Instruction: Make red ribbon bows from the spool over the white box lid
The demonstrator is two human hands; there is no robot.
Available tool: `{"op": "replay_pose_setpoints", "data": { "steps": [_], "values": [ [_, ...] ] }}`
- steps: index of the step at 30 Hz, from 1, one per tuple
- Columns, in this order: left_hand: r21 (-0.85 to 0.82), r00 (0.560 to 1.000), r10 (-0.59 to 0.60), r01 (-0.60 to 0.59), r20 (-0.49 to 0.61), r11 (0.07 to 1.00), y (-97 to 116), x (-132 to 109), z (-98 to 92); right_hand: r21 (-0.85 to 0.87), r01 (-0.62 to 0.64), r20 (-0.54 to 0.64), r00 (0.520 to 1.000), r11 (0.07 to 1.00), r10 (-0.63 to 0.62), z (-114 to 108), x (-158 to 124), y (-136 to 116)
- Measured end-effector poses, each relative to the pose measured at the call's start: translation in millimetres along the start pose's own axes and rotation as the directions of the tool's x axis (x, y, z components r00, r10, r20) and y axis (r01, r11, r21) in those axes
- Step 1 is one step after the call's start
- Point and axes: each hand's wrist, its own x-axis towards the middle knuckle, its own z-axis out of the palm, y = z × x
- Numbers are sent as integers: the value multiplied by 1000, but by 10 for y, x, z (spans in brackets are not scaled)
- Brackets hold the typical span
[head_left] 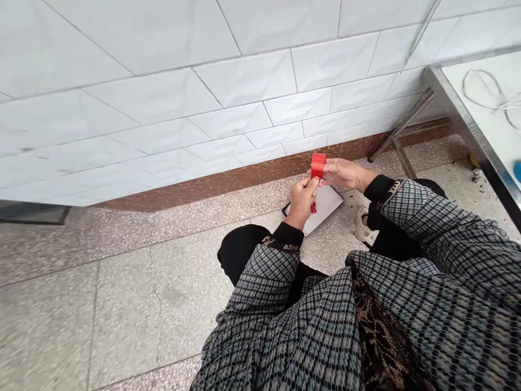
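Low in front of me, my left hand (301,200) pinches a shiny red ribbon (318,164) between thumb and fingers. The ribbon is looped into a wide band above the thumb, and a crumpled red end shows below that hand. From the other side, my right hand (344,172) grips the band, its fingers partly hidden behind and inside it. Both hands are close together. Under them on the floor lies a white rectangular panel (325,209) with a dark edge, partly covered by my left hand.
A white tiled wall (252,81) rises ahead, with a brown skirting strip (228,182) at its foot. At the right stands a metal-framed table (451,103) bearing a looped white cable (484,89) and a blue object (517,171). A dark flat object (32,213) is at the left.
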Motion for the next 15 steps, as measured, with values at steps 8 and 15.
{"op": "replay_pose_setpoints", "data": {
  "steps": [8, 15],
  "values": [
    [75, 979, 141, -131, -147, 989, -127, 89, -13, 65, -87, 24, 996, 994, 85, -4, 23, 26],
    [20, 997, 69, -70, 37, 997, -99, 133, -84, 39, -136, 20, 991, 990, 136, 3, 33, 38]
  ]
}}
